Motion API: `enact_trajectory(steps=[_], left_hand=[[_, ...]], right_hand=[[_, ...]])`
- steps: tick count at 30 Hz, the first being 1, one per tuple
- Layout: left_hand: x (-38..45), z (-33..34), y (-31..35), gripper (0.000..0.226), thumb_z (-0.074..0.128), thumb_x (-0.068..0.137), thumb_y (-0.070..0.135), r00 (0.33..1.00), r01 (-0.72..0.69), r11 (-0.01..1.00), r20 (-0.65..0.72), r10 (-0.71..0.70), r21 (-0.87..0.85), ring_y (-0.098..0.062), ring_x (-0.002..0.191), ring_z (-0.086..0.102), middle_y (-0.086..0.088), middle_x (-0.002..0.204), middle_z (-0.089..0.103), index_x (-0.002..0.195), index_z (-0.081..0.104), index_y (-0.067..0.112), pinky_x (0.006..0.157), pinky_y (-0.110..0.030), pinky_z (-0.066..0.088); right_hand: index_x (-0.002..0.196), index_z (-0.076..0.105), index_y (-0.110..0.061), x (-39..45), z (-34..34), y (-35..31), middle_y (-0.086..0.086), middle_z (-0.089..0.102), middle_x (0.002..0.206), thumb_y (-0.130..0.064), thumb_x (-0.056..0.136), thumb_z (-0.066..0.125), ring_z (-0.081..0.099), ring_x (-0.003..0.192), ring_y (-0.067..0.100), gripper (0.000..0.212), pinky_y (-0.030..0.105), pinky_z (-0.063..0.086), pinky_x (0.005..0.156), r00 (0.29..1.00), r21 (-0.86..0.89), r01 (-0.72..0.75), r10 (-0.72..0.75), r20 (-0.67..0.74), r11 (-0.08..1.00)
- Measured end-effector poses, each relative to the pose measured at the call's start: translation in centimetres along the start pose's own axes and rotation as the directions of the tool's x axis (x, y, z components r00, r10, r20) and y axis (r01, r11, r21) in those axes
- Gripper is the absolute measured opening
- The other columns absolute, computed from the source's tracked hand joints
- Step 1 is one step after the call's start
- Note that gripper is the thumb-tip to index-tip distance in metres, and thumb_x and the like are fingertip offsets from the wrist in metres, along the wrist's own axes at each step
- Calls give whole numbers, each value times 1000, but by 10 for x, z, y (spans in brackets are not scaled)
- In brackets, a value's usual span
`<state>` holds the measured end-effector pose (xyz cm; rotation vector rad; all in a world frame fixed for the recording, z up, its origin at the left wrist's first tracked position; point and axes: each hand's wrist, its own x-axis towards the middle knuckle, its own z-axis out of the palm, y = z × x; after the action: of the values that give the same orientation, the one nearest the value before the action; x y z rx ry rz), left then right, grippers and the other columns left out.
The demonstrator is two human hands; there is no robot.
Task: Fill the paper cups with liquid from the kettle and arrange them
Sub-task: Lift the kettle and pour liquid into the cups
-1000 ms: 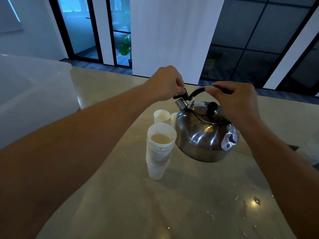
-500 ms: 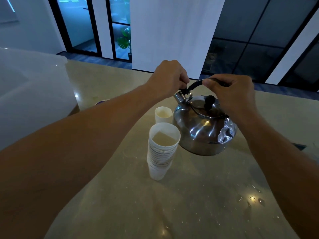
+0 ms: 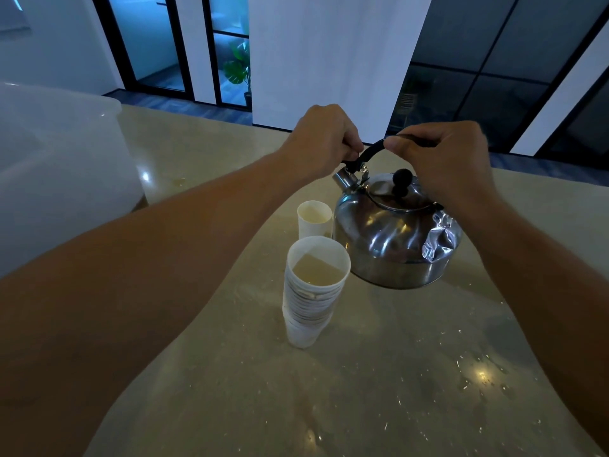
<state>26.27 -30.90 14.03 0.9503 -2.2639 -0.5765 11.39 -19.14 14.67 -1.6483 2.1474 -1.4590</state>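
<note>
My right hand (image 3: 441, 159) grips the kettle (image 3: 395, 239) handle, left hand (image 3: 321, 140) pinching the spout lever; a fast tilt risks overshooting the single cup (image 3: 314, 219) onto the surface (image 3: 395, 374).

Both hands, left (image 3: 321, 140) and right (image 3: 445, 159), apparently curled, arms outstretched.

I am finding open counter (image 3: 379, 390) lying in front of me, wide enough for either hand to pass. The stack of cups (image 3: 313, 291) is standing in the middle, with a single cup (image 3: 313, 219) just behind it and the kettle (image 3: 395, 239) crowding both from the right. A big white tub (image 3: 59, 173) is blocking the left side.
</note>
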Motion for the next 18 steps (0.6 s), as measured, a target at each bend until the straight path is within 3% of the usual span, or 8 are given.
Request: enact_trajectory(steps=[8, 14, 18], left_hand=[[3, 4, -7, 16, 78, 81, 8, 1000, 8, 1000, -6, -8, -5, -11, 79, 67, 1, 87, 75, 95, 81, 16, 81, -21, 54], [5, 9, -8, 17, 77, 82, 8, 1000, 13, 1000, 7, -13, -3, -14, 81, 69, -1, 89, 75, 96, 81, 16, 79, -19, 54], [5, 10, -8, 18, 78, 82, 9, 1000, 23, 1000, 14, -23, -3, -14, 83, 68, -1, 91, 75, 98, 81, 15, 75, -15, 50]], right_hand=[[88, 81, -23, 9, 2, -3, -6, 74, 78, -39, 85, 78, 69, 81, 10, 16, 30, 56, 80, 999, -40, 6, -5, 48, 999], [92, 81, -22, 10, -1, -2, -12, 74, 81, -38, 85, 78, 69, 81, 6, 18, 28, 57, 81, 998, -72, 7, -3, 57, 997], [92, 81, -19, 12, -2, -2, -1, 76, 84, -38, 85, 78, 69, 83, 12, 21, 29, 57, 82, 998, -86, 18, -12, 66, 996]])
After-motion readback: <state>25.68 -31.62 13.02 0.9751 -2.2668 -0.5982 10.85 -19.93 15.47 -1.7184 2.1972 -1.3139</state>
